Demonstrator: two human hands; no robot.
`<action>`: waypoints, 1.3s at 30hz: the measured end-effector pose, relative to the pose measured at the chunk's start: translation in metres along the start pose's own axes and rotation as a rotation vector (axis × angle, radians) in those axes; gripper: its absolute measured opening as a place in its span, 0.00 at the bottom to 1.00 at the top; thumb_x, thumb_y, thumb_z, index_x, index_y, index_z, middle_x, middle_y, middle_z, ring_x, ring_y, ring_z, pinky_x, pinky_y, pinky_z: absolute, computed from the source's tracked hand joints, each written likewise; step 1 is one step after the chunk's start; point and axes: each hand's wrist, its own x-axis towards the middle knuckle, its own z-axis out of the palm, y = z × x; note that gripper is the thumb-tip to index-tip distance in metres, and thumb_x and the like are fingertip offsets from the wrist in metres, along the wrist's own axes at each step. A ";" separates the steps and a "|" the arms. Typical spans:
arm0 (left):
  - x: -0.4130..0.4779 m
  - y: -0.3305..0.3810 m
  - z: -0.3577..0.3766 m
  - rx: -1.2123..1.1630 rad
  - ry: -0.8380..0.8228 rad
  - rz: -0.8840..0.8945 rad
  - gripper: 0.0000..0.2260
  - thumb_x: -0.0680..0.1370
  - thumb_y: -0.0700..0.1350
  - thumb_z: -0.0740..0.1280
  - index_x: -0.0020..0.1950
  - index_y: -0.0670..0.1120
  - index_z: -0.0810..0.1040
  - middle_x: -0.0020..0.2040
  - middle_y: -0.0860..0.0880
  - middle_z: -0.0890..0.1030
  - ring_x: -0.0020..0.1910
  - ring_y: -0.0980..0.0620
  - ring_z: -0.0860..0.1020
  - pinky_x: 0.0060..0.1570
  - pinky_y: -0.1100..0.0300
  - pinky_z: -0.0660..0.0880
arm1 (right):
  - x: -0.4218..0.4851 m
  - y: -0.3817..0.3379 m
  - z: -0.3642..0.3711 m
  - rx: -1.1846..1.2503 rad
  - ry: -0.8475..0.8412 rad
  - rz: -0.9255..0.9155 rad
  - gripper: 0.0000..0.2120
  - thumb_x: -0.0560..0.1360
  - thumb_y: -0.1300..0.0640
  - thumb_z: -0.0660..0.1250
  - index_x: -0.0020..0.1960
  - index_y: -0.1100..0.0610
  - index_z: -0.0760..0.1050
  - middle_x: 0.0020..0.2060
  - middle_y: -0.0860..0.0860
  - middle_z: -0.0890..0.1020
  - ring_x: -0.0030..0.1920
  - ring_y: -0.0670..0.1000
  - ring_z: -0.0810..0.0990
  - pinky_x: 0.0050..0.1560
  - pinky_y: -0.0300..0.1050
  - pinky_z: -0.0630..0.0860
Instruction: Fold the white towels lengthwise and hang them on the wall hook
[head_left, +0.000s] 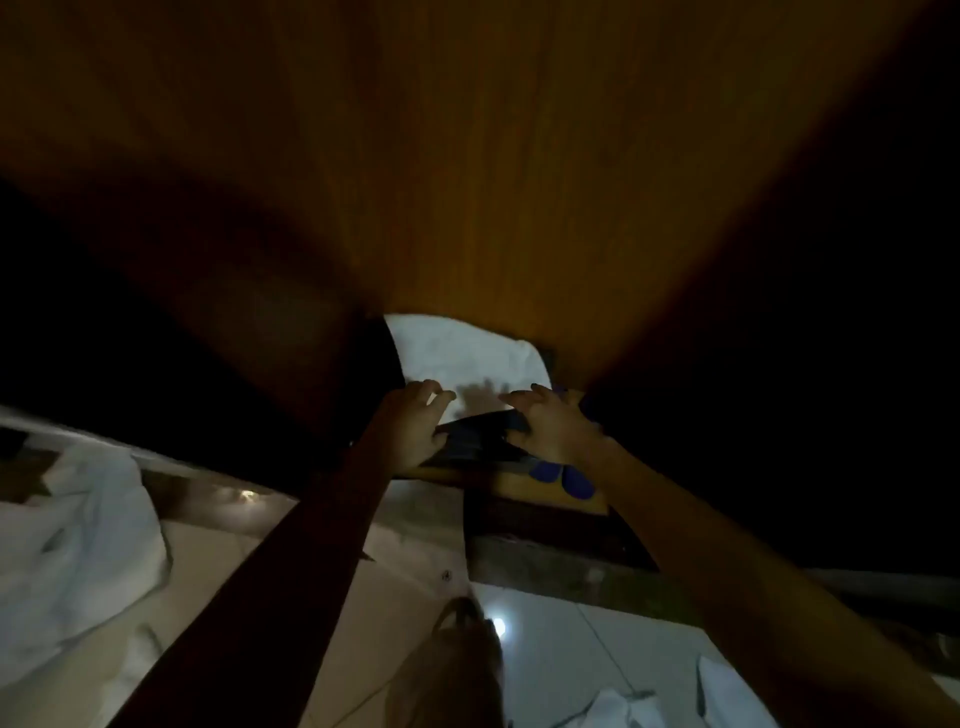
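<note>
White towel (462, 358) lies bunched at the middle of the view, in a dark-edged recess at the foot of a brown wood panel (467, 156). Whether that recess is a drawer, a shelf or a box cannot be told in the dim light. The towel is the only thing seen in it, and finger shadows fall on the towel's near edge.

Just below the towel a dark strip (480, 431) runs crosswise between the two hands. The left hand (415, 426) has its fingers curled and grips the strip's left end, its fingertips touching the towel's lower edge. The right hand (550, 426) is over the strip's right end with fingers spread and half bent. The blur hides whether it grips the strip or only rests on it. Both forearms reach up from the bottom of the view.

Blue pieces (563, 475) show beside the right wrist, on a tan surface; what they are is unclear.

A large white cloth (72, 545) lies crumpled at the far left. Another white cloth (623, 709) is on the pale tiled floor (550, 670) at the bottom right, near a small bright glint of light on the tiles.
</note>
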 end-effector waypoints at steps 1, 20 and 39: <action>0.004 -0.008 0.019 -0.013 -0.011 -0.035 0.25 0.75 0.48 0.67 0.71 0.45 0.68 0.68 0.44 0.70 0.66 0.43 0.70 0.61 0.52 0.69 | 0.015 0.005 0.017 0.003 -0.012 0.007 0.29 0.80 0.47 0.61 0.78 0.51 0.57 0.76 0.51 0.62 0.76 0.57 0.55 0.71 0.64 0.57; 0.108 -0.102 0.225 -0.311 0.197 -0.144 0.08 0.70 0.39 0.73 0.47 0.43 0.79 0.48 0.46 0.78 0.52 0.42 0.75 0.49 0.48 0.72 | 0.187 0.099 0.183 0.086 0.416 0.226 0.17 0.80 0.60 0.63 0.68 0.60 0.72 0.65 0.60 0.73 0.65 0.62 0.69 0.61 0.53 0.60; 0.134 -0.095 0.223 -0.459 0.192 -0.427 0.06 0.71 0.44 0.73 0.42 0.43 0.79 0.48 0.43 0.78 0.52 0.42 0.76 0.52 0.50 0.71 | 0.192 0.104 0.192 0.305 0.527 0.129 0.10 0.75 0.66 0.66 0.57 0.64 0.78 0.52 0.62 0.76 0.55 0.63 0.73 0.54 0.53 0.65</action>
